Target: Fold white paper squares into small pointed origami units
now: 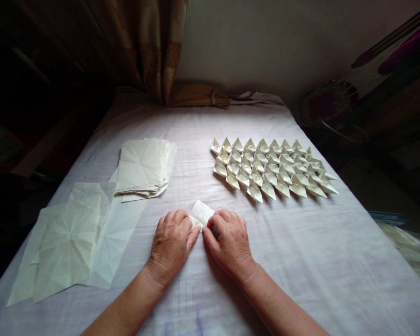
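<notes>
A small folded piece of white paper lies on the cloth-covered table in front of me, its top corner pointing away. My left hand is closed on its left side, thumb pressed near the lower edge. On the opposite side my right hand grips the paper between thumb and curled fingers. Both thumbs nearly meet at the bottom of the paper. The hands hide its left and right ends.
Rows of folded paper boats stand at the right. A stack of creased paper sheets lies at the left, with loose creased sheets nearer me. A curtain hangs at the far edge of the pale cloth.
</notes>
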Motion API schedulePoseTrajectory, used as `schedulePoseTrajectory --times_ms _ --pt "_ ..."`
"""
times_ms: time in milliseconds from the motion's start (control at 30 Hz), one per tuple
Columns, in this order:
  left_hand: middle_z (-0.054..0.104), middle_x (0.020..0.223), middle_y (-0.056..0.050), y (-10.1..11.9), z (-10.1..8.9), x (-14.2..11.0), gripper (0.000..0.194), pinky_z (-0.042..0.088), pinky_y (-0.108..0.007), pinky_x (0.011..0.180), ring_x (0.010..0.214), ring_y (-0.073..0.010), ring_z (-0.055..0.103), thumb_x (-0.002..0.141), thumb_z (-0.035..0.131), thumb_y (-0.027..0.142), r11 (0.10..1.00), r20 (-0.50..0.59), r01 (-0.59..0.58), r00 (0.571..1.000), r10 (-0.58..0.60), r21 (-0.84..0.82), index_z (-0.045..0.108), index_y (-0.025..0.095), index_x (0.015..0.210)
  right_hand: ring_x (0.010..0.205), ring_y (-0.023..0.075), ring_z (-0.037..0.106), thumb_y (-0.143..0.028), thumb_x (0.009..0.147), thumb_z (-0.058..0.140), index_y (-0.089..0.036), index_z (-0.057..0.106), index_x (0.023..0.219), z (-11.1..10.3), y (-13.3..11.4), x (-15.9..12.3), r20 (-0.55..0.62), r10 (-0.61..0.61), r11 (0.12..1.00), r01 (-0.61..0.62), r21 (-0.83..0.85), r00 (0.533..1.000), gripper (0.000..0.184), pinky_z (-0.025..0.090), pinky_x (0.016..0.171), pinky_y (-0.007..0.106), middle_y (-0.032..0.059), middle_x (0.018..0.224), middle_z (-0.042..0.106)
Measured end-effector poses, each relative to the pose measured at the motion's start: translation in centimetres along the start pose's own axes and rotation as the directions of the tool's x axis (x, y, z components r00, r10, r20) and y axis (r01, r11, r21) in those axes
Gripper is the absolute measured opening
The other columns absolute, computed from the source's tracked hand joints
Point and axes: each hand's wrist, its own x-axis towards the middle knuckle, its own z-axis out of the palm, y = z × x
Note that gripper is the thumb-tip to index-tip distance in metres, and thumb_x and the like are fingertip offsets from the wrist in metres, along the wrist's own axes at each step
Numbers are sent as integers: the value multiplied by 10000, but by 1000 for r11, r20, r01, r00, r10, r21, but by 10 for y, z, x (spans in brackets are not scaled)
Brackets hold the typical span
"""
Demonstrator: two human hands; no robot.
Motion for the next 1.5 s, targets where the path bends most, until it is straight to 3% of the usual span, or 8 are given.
schedulePoseTrajectory --times_ms 667,833,933,1067,1267,1400,1500 --pt "569 852 -37 -13 -7 -14 158 404 -366 759 816 -228 514 918 563 263 998 32 47 998 -45 -34 504 211 781 813 199 506 -191 815 650 -211 574 752 -1 1 0 16 13 999 -14 49 1000 101 300 715 330 11 802 591" --pt "607 914 -32 -14 -7 -14 52 404 -355 779 846 -214 525 909 571 223 996 3 21 1000 -21 -82 611 222 877 806 194 508 -190 806 658 -210 582 735 -1 1 0 2 17 999 -17 47 1000 106 294 716 327 7 795 590" --pt "637 977 -30 -14 -7 -14 118 400 -347 807 890 -205 543 911 571 214 992 -71 -69 996 62 -104 673 255 951 804 196 512 -192 806 664 -208 584 735 -1 1 1 21 32 998 -33 45 999 108 294 722 328 6 796 596" --pt "672 1007 -37 -12 -10 -9 98 368 -391 895 959 -229 550 905 609 263 975 -134 -221 967 218 -12 682 237 965 813 204 518 -197 815 652 -207 583 735 1 3 0 19 25 999 -26 44 1000 106 301 732 333 14 798 604" --pt "628 752 -8 -13 -19 9 116 382 -359 816 759 -186 543 954 527 210 866 -18 -473 876 482 160 618 191 884 843 206 542 -144 799 603 -214 613 798 -2 12 -3 25 -44 988 40 150 999 71 343 764 341 20 852 632" --pt "607 700 -1 -17 -19 13 171 403 -341 756 669 -169 538 946 464 76 781 -33 -568 803 595 259 586 166 868 958 224 553 -63 706 581 -216 645 993 -6 23 -4 -3 -149 967 147 207 989 332 398 834 351 55 1020 643" --pt "666 751 -14 -25 -16 9 177 428 -330 737 684 -159 585 954 447 68 774 -130 -588 770 625 237 601 150 924 1049 249 543 -70 718 584 -233 655 1077 -8 30 -1 -40 -256 959 259 116 966 401 413 879 383 85 1160 624"
